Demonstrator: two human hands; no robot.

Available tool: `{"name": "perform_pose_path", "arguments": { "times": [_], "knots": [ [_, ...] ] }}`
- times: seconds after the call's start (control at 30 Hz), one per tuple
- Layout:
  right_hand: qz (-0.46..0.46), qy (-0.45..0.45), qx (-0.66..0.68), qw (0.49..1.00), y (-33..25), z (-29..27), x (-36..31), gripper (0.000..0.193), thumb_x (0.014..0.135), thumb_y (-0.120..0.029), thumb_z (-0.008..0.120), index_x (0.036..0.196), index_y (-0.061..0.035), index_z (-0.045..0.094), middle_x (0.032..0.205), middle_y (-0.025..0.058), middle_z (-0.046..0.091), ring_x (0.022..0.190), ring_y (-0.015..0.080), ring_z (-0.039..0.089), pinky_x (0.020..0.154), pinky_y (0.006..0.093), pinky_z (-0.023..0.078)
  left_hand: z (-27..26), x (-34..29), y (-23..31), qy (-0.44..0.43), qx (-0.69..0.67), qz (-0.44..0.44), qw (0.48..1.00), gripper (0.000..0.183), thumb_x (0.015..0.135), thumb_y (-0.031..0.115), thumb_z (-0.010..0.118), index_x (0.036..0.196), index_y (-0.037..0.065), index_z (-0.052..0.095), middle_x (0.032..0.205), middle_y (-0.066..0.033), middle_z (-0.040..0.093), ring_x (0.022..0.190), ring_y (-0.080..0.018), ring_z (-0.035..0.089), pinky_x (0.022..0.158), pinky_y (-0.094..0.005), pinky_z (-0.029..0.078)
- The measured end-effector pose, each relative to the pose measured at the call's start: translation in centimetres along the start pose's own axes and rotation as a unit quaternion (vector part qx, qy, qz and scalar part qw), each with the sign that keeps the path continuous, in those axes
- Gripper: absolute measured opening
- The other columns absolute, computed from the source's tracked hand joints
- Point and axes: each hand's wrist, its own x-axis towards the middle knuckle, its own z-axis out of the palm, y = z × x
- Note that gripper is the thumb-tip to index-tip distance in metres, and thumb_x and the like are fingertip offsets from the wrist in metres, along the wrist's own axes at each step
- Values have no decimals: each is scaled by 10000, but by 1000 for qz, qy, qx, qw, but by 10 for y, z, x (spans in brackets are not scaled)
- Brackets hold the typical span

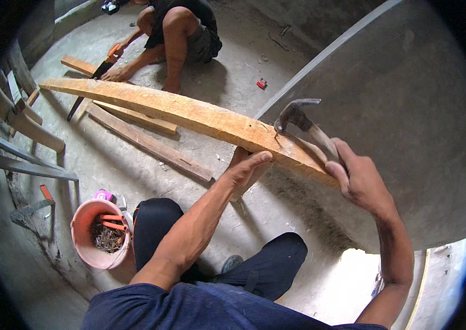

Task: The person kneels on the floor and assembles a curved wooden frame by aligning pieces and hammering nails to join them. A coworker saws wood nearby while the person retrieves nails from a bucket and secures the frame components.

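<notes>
A nail is being pulled: the long plank, slanting above the concrete floor, is steadied by the left hand, while the claw hammer is gripped in the right hand's closed fingers. Levering back seems called for.

1. One claw hammer, right of centre.
2. One long plank running from far left to near right.
3. Two shorter boards on the floor beyond it.
4. One pink bucket, near left.
5. One other person, far.
</notes>
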Motion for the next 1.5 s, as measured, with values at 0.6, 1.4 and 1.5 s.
{"name": "perform_pose_path", "arguments": {
  "times": [0.6, 1.4, 1.5],
  "knots": [
    [-99, 99, -215, 966, 35, 5, -15, 488, 836, -235, 835, 1294, -149, 689, 1255, 131, 724, 1087, 300, 718, 934, 437, 544, -8, 4, -1, -19, 26, -19, 999, 994, 672, 129, 922, 1534, 70, 432, 1415, -68, 564, 1322, -220, 533, 1141, -384, 423],
    [-169, 64, -206, 962, 45, 32, -5, 845, 624, 6, 747, 1432, -206, 616, 1287, 103, 666, 1068, 341, 689, 859, 457, 562, -11, 10, -16, -33, 37, 20, 999, 937, 676, 8, 947, 1482, 57, 471, 1445, -85, 565, 1352, -232, 537, 1170, -406, 443],
    [-176, 71, -204, 960, 47, 33, -5, 841, 626, 2, 746, 1430, -207, 619, 1289, 102, 666, 1065, 340, 690, 854, 456, 562, -15, 11, -16, -25, 35, 22, 999, 932, 681, -5, 942, 1481, 60, 468, 1432, -90, 570, 1348, -236, 543, 1176, -417, 448]
  ]
}}
